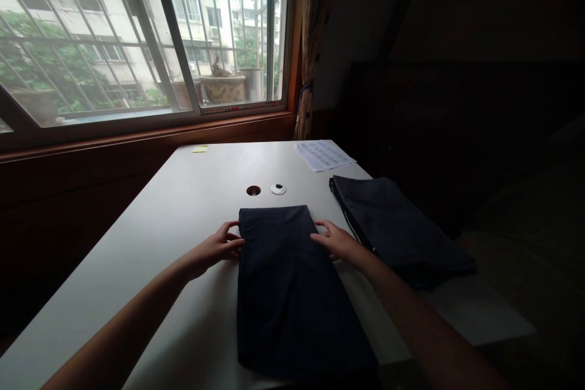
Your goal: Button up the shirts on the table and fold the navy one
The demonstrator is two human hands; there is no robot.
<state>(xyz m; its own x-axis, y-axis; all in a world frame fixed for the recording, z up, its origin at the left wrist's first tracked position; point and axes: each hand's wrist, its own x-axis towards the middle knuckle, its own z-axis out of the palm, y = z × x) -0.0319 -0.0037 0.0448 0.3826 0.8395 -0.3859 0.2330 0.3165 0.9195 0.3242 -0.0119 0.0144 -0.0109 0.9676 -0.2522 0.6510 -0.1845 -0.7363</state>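
The person's left hand (223,246) and right hand (337,240) sit apart at either side of the folded dark cloth's (287,292) far end, grip unclear, cloth on the table (192,195) left of another dark pile (393,219); uneven pull could skew its layers.

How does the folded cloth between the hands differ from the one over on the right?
The middle cloth has the left hand and right hand at its sides; the right-hand cloth has neither. The middle cloth looks navy, the right-hand cloth greyer. The middle cloth lies before the person, the right-hand cloth off to the side. Both are dark and folded.
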